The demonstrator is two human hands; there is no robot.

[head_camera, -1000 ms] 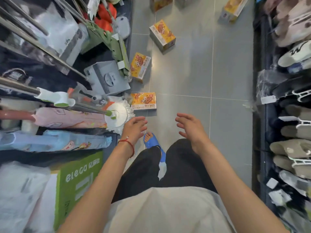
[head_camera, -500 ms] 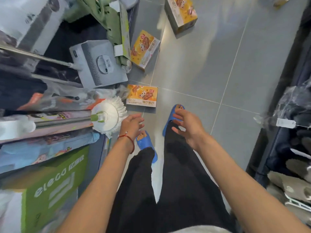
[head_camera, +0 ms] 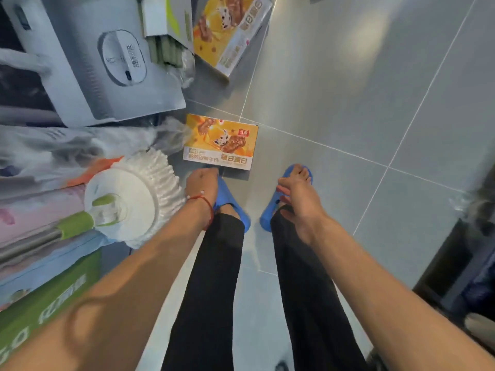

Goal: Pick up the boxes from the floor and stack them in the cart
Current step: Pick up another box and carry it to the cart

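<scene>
Grey floor tiles (head_camera: 348,76) carry the nearest box (head_camera: 221,141) lying flat. At its near edge the left hand (head_camera: 201,184) reaches down, fingers hidden behind the knuckles. Short of the box, the right hand (head_camera: 298,202) hangs loosely spread and empty, likely meant for its right side. A mop head (head_camera: 134,195) crowds its left.

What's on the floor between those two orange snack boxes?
Only bare grey floor tile with a grout line separates the nearer flat orange cardboard box from the farther orange box, in the head view.
</scene>
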